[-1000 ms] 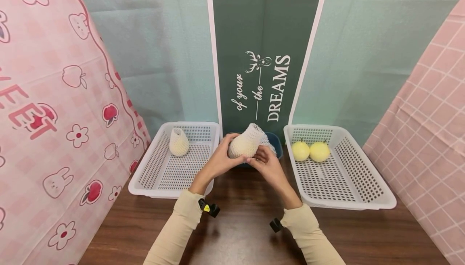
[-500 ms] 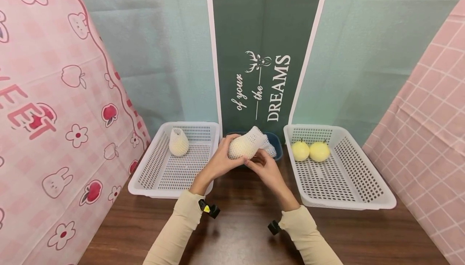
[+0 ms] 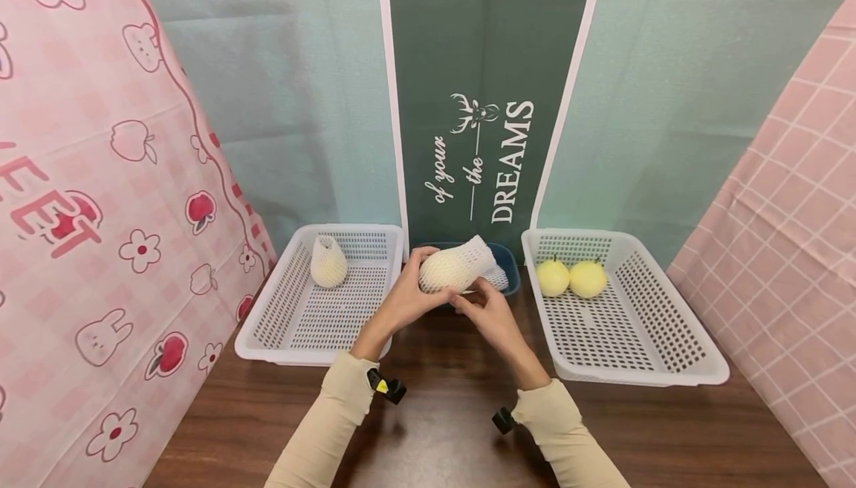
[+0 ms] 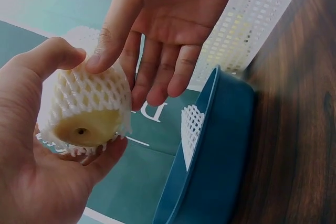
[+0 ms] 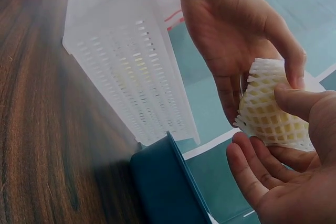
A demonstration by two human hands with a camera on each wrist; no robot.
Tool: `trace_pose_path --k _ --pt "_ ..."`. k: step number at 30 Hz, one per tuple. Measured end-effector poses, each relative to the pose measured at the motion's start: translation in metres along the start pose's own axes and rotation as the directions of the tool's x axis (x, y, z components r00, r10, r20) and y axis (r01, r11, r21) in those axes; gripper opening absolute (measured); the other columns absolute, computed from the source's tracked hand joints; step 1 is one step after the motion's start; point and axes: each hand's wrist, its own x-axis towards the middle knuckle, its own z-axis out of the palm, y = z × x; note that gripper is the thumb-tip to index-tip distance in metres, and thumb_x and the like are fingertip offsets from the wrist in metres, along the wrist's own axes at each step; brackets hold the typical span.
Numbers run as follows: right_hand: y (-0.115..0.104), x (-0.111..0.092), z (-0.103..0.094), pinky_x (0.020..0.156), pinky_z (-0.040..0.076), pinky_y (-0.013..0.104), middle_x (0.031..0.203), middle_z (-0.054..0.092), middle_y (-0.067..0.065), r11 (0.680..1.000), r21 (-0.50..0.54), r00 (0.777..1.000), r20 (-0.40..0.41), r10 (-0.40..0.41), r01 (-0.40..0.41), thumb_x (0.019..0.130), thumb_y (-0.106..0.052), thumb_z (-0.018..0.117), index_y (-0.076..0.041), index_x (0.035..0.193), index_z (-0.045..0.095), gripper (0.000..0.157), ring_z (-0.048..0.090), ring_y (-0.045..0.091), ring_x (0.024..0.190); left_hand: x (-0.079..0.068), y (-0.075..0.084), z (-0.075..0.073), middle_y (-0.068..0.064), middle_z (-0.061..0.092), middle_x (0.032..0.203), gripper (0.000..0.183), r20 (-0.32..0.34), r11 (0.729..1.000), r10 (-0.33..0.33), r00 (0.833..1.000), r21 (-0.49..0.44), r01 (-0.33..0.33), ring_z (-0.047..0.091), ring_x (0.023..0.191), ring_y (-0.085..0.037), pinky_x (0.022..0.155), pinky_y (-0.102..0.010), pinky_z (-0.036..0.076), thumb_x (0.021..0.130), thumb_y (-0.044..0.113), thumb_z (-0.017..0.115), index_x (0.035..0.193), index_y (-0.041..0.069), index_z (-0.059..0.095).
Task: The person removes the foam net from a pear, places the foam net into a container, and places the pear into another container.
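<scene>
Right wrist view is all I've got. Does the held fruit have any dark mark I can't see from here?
Observer: Yes. Left wrist view shows a small dark pit on the uncovered end of the held fruit.
Operator: What's in the blue basin? My angle mostly gets its outer wall.
Observer: White foam netting, seen inside the rim.
Operator: Any unwrapped fruit around?
Observer: Two bare yellow fruits side by side in the white basket on the person's right, per the head view.

Wood-grain table (image 3: 435,436) — left basket (image 3: 328,321), blue bin (image 4: 223,145), right basket (image 3: 615,332)
</scene>
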Motion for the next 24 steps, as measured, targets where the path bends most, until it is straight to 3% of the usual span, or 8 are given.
trace_pose_path --k 4,7,11,14,19,24 --pt "-0.002 0.001 0.001 0.091 0.063 0.042 0.131 0.067 0.022 0.999 0.036 1.0 0.009 -0.004 0.003 0.102 -0.019 0.073 -0.001 0.144 0.056 0.048 0.072 0.025 0.108 0.0 0.001 0.001 -0.013 0.054 0.152 0.079 -0.013 1.0 -0.004 1.0 0.002 0.004 0.059 0.131 -0.031 0.109 -0.051 0.048 0.089 0.025 0.084 0.154 0.017 0.041" --pt "-0.001 0.001 0.001 0.088 0.062 0.033 0.129 0.068 0.022 0.999 0.038 1.0 0.012 -0.008 0.008 0.103 -0.019 0.073 0.0 0.142 0.057 0.047 0.072 0.02 0.105 0.0 0.0 0.002 -0.012 0.054 0.154 0.078 -0.021 1.0 -0.004 1.0 -0.011 0.004 0.058 0.131 -0.03 0.109 -0.051 0.048 0.09 0.026 0.084 0.155 0.018 0.041" --pt "0.0 0.001 0.001 0.086 0.061 0.028 0.131 0.067 0.022 1.0 0.026 1.0 0.016 -0.011 0.011 0.103 -0.021 0.073 -0.001 0.144 0.056 0.048 0.072 0.023 0.108 0.0 -0.001 0.002 -0.012 0.053 0.154 0.078 -0.025 1.0 0.006 1.0 -0.027 -0.006 0.058 0.131 -0.03 0.109 -0.05 0.048 0.09 0.025 0.084 0.155 0.017 0.042" --pt "0.0 0.002 0.0 0.086 0.061 0.031 0.135 0.066 0.02 1.0 0.002 1.0 0.021 -0.013 0.013 0.103 -0.023 0.073 -0.003 0.146 0.055 0.051 0.071 0.029 0.113 0.0 -0.002 0.002 -0.011 0.054 0.154 0.077 -0.027 0.999 0.014 1.0 -0.035 -0.015 0.058 0.131 -0.03 0.108 -0.05 0.048 0.09 0.023 0.085 0.154 0.017 0.043" --pt "0.001 0.004 -0.005 0.09 0.062 0.046 0.135 0.064 0.02 0.999 -0.023 1.0 0.018 -0.025 0.026 0.101 -0.022 0.075 -0.005 0.145 0.055 0.051 0.07 0.035 0.112 0.001 -0.002 0.001 -0.012 0.055 0.152 0.076 -0.035 0.999 0.027 0.999 -0.041 -0.028 0.059 0.128 -0.031 0.105 -0.05 0.049 0.09 0.022 0.085 0.155 0.019 0.045" --pt "-0.003 0.006 -0.013 0.09 0.062 0.041 0.135 0.063 0.02 0.999 -0.025 0.999 0.009 -0.04 0.041 0.102 -0.02 0.074 -0.004 0.143 0.055 0.048 0.07 0.035 0.112 0.0 -0.002 -0.001 -0.011 0.056 0.151 0.076 -0.046 0.999 0.022 0.999 -0.042 -0.024 0.06 0.125 -0.03 0.101 -0.05 0.053 0.091 0.024 0.084 0.156 0.022 0.045"
